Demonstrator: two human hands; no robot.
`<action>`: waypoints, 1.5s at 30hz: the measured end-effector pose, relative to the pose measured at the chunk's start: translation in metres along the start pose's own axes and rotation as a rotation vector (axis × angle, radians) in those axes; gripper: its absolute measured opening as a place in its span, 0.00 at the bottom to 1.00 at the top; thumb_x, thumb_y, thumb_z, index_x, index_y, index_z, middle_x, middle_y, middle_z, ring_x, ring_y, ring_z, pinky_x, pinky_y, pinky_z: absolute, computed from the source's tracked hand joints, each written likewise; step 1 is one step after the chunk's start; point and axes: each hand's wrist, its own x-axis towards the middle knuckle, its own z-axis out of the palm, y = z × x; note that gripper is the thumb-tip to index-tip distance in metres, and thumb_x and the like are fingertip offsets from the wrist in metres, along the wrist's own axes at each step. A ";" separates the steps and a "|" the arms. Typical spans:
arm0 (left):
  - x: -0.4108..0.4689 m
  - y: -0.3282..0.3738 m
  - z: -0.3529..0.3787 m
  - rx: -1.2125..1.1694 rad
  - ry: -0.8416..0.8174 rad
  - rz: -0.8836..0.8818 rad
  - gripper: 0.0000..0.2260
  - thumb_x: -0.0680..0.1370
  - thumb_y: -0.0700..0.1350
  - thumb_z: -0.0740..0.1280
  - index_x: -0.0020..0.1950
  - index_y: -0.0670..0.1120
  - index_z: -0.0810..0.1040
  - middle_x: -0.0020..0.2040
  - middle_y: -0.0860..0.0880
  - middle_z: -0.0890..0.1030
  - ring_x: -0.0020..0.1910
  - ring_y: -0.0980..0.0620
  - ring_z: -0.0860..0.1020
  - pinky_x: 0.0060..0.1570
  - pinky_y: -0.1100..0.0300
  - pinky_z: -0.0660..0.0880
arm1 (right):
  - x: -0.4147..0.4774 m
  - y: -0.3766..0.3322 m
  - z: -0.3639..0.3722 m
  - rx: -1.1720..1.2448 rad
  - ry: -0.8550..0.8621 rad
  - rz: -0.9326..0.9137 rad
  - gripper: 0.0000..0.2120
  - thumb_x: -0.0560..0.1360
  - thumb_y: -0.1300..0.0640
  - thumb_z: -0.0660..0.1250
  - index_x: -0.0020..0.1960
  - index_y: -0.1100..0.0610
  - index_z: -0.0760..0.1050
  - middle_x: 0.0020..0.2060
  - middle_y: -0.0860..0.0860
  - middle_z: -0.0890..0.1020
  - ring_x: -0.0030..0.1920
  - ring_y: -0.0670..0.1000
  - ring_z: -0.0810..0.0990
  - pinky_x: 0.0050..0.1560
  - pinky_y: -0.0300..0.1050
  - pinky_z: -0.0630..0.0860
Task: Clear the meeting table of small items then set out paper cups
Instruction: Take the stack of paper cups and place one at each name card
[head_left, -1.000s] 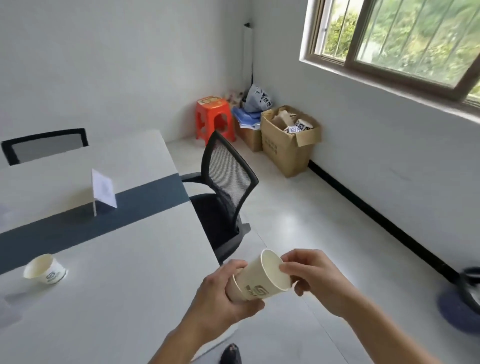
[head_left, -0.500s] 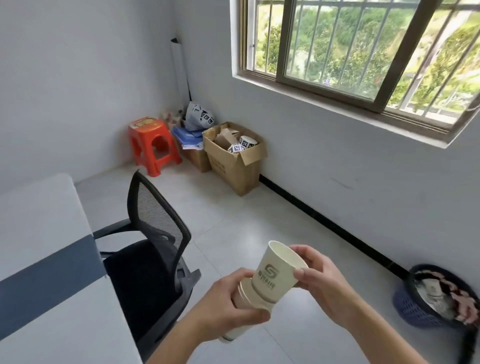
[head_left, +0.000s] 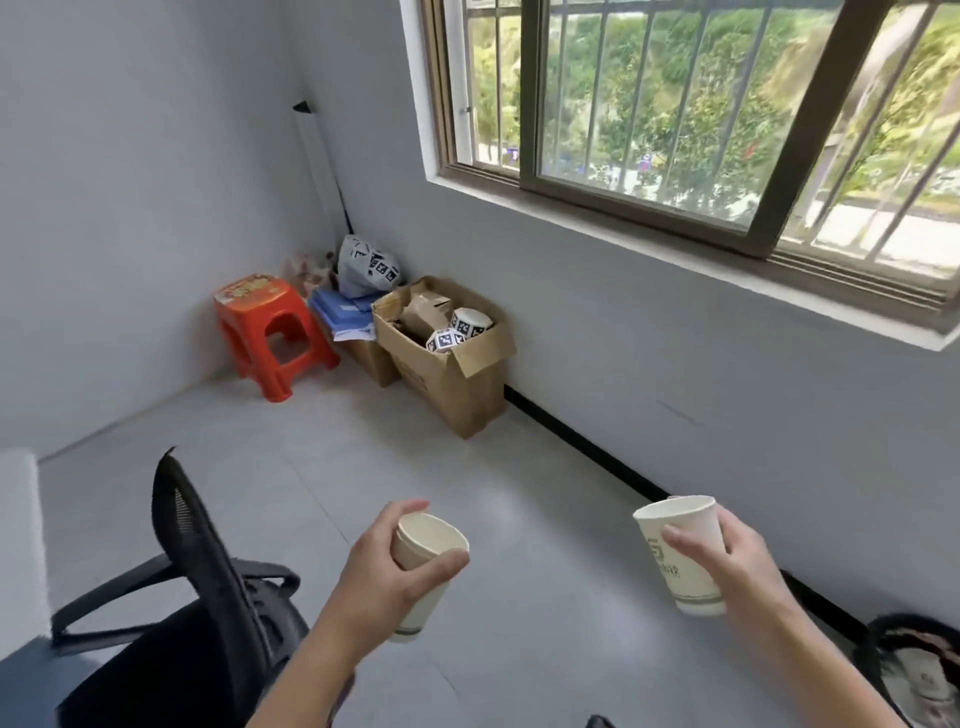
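My left hand (head_left: 387, 577) grips a stack of cream paper cups (head_left: 426, 551), mouth tilted up and to the right. My right hand (head_left: 727, 561) holds a single paper cup (head_left: 670, 551) with a grey logo, upright, well apart from the stack. Both hands hang over the grey floor, away from the meeting table (head_left: 18, 525), of which only a white corner shows at the left edge.
A black mesh office chair (head_left: 208, 597) stands at the lower left beside the table. In the far corner are an orange plastic stool (head_left: 270, 338) and open cardboard boxes (head_left: 447, 364). A dark waste basket (head_left: 914, 670) sits by the wall at lower right.
My right hand has pulled the top cup off the stack and moved it to the right. The view has swung further right, away from the table.
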 end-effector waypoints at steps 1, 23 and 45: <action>0.016 0.005 0.000 -0.022 0.050 -0.004 0.32 0.55 0.66 0.75 0.58 0.62 0.73 0.53 0.52 0.79 0.51 0.54 0.79 0.50 0.61 0.77 | 0.024 -0.005 -0.002 -0.034 -0.014 -0.011 0.31 0.51 0.39 0.72 0.50 0.53 0.80 0.43 0.57 0.83 0.39 0.54 0.81 0.35 0.47 0.75; 0.264 -0.013 -0.209 -0.195 0.720 -0.197 0.39 0.52 0.66 0.72 0.60 0.53 0.74 0.52 0.53 0.80 0.50 0.58 0.78 0.43 0.65 0.72 | 0.411 -0.149 0.281 -0.332 -0.494 -0.283 0.28 0.56 0.36 0.73 0.51 0.50 0.79 0.41 0.51 0.84 0.38 0.46 0.82 0.34 0.37 0.77; 0.437 -0.055 -0.449 -0.358 1.346 -0.395 0.33 0.55 0.60 0.76 0.59 0.57 0.75 0.52 0.53 0.81 0.46 0.63 0.80 0.44 0.65 0.73 | 0.668 -0.242 0.739 -0.354 -1.033 -0.427 0.23 0.61 0.37 0.72 0.50 0.48 0.78 0.40 0.48 0.83 0.38 0.42 0.79 0.39 0.39 0.76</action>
